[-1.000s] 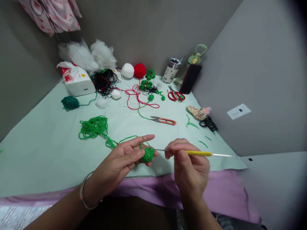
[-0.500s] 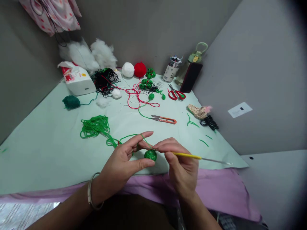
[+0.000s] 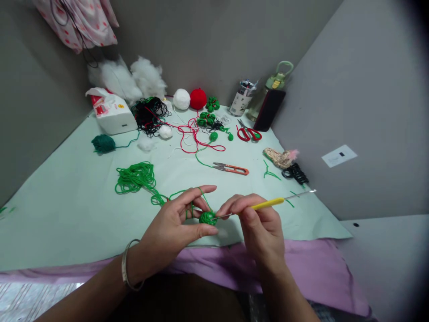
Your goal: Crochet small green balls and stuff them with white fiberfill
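Small round crocheted piece of bright green yarn (image 3: 208,218): in your left hand (image 3: 172,223), above the pale green table cover (image 3: 83,219).
Left fingers: thumb along the piece's lower side, others behind it, index stretched out with a bright green strand (image 3: 205,199) across it.
Right fingers: your right hand (image 3: 262,223) pinches a metal crochet hook with yellow grip (image 3: 270,204), one tip meeting the piece; whether it enters a stitch, you cannot tell at this size.
Step in hand, as judged: working a stitch. Next move, as judged: calls for you to catch the strand while keeping it taut.
Containers: clear cup with printed white label (image 3: 238,105), holding pen-like sticks; translucent green bottle with loop handle (image 3: 276,82), just beside it, lid on, contents not discernible; soft white-and-red packet (image 3: 115,119), apart from both at your left, contents hidden.
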